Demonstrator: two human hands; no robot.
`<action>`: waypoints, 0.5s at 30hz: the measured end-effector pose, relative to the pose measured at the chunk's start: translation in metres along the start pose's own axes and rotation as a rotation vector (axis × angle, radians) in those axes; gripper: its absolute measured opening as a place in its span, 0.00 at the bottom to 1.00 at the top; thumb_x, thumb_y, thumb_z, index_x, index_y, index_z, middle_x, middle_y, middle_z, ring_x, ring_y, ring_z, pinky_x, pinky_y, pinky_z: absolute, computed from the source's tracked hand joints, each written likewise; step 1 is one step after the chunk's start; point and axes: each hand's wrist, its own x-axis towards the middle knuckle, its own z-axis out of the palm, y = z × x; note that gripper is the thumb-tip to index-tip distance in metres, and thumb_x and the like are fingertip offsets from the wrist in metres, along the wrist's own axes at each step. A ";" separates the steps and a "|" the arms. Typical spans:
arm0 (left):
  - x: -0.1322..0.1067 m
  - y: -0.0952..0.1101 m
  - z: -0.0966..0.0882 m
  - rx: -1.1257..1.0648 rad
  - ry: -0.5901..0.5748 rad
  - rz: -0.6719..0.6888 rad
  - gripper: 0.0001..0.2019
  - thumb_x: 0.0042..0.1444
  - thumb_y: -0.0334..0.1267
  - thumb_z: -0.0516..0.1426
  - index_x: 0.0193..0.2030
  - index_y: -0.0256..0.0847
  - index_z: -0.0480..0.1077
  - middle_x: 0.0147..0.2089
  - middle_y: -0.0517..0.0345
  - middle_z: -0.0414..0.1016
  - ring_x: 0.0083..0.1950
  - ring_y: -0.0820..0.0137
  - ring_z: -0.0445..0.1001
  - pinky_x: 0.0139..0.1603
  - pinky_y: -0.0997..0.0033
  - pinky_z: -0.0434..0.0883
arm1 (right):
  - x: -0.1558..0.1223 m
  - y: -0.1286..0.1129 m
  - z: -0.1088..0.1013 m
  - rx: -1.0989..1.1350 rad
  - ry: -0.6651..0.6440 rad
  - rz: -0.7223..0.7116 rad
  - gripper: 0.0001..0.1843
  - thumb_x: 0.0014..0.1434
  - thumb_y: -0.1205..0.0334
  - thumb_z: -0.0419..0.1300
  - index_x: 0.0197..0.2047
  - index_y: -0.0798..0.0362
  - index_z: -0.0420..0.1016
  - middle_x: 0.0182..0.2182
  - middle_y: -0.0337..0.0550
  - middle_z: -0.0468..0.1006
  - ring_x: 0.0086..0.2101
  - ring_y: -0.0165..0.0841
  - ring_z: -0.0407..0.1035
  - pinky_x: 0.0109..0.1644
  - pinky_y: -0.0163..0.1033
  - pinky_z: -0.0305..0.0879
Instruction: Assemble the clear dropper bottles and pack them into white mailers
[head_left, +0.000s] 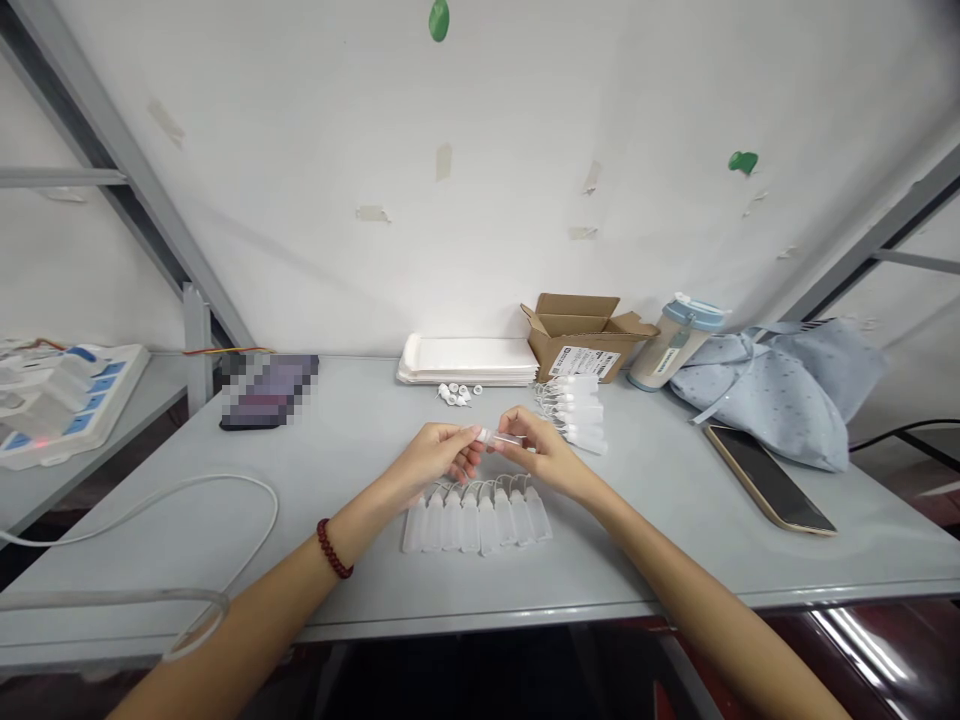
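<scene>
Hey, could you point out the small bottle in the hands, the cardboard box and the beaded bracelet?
Small bottle [507, 439]: head view, on its clear body.
Cardboard box [585, 361]: head view, on its front label.
Beaded bracelet [330, 554]: head view, on its dark red beads.

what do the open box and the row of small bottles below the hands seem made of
Open box: matte cardboard, by its brown colour and folded-open top. Small bottles: probably satin-finish plastic, since they look milky and translucent.
</scene>
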 end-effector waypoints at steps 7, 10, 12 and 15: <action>0.000 -0.001 -0.002 0.182 -0.001 0.176 0.16 0.53 0.49 0.57 0.27 0.36 0.73 0.29 0.55 0.73 0.27 0.72 0.69 0.27 0.73 0.66 | -0.001 -0.001 -0.001 0.073 -0.030 0.027 0.11 0.59 0.52 0.57 0.36 0.50 0.61 0.30 0.39 0.73 0.29 0.30 0.64 0.30 0.35 0.54; -0.001 0.000 -0.001 0.262 0.012 0.252 0.16 0.53 0.49 0.57 0.27 0.37 0.74 0.27 0.56 0.73 0.27 0.72 0.68 0.27 0.73 0.65 | -0.001 -0.001 -0.002 0.161 -0.060 0.064 0.13 0.58 0.51 0.58 0.37 0.50 0.60 0.29 0.40 0.75 0.28 0.31 0.65 0.28 0.35 0.52; -0.002 0.001 0.000 0.284 0.004 0.304 0.15 0.53 0.48 0.57 0.27 0.38 0.74 0.28 0.56 0.74 0.27 0.71 0.68 0.29 0.73 0.65 | 0.000 -0.002 -0.003 0.250 -0.087 0.083 0.15 0.57 0.50 0.59 0.37 0.50 0.59 0.28 0.39 0.76 0.26 0.30 0.64 0.27 0.34 0.50; -0.004 0.003 0.001 0.305 -0.006 0.358 0.14 0.54 0.46 0.56 0.29 0.38 0.75 0.30 0.55 0.76 0.30 0.70 0.69 0.31 0.72 0.66 | 0.001 -0.004 -0.003 0.367 -0.105 0.118 0.16 0.55 0.50 0.61 0.36 0.50 0.58 0.27 0.39 0.76 0.23 0.28 0.60 0.26 0.34 0.47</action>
